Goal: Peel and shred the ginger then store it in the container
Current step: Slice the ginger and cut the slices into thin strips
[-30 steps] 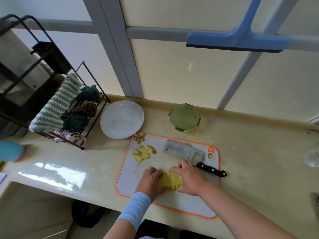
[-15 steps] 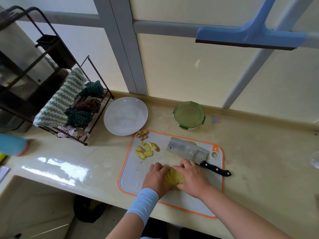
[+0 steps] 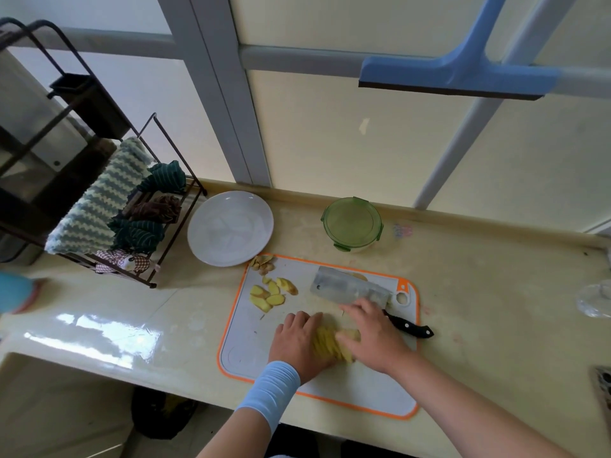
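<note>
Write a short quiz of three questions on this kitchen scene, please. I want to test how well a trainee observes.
1. True or false, about the green container: its lid is off.
2. Where is the pile of ginger slices? A) on the white plate; B) on the cutting board, between the left hand and the right hand; C) inside the container.
3. Which tool with a black handle lies on the board behind the hands?

Key: 1 false, the lid is on. 2 B. 3 the cleaver.
</note>
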`<state>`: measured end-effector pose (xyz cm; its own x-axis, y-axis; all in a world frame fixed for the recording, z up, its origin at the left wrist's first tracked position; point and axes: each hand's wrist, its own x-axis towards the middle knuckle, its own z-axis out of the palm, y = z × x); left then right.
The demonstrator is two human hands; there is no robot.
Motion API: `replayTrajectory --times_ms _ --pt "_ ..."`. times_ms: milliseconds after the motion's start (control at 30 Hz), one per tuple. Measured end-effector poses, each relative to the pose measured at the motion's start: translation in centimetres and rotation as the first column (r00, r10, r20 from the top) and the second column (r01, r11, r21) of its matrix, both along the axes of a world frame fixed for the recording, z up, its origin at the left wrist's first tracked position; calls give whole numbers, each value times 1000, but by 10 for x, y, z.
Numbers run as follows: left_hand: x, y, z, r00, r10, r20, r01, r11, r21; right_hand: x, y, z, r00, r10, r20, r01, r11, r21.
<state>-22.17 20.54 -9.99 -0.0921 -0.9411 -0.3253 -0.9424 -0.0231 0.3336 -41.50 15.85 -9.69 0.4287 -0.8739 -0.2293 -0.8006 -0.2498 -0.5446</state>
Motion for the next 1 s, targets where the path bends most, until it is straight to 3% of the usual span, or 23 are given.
replayTrajectory --times_ms 67,133,233,400,467,567,633,767,900,1000 --pt "-7 -5 3 999 -17 -38 16 1000 -25 -19 -12 0 993 -119 16 120 975 -187" --pt "-19 -10 6 995 -78 -60 77 997 -20 -42 -22 1 979 -201 -26 186 943 -276" --pt "-43 -14 6 989 -145 -30 145 989 16 -63 -23 7 974 -213 -73 196 961 -195" --pt "-53 -18 -3 992 -127 0 127 992 23 -54 2 7 989 13 -146 8 989 144" --pt "-51 -18 -5 991 -132 -4 132 991 11 -48 9 0 988 21 -151 -4 994 113" --pt "-52 -17 -4 989 -143 22 143 990 -15 -47 4 -7 989 -102 -109 90 990 -111" --pt "-56 -18 2 985 -159 62 160 987 -13 -52 -6 -6 976 -149 -158 114 972 -207" --pt "-63 -17 2 989 -125 80 125 992 2 -61 -18 -6 928 -138 -345 67 976 -208" --pt "-64 -12 4 995 -81 64 80 997 16 -61 -16 -12 923 -14 -384 -58 983 -176" --pt "-57 -12 14 1000 -2 -21 0 995 -98 -60 -17 -6 933 -24 -359 -63 972 -229"
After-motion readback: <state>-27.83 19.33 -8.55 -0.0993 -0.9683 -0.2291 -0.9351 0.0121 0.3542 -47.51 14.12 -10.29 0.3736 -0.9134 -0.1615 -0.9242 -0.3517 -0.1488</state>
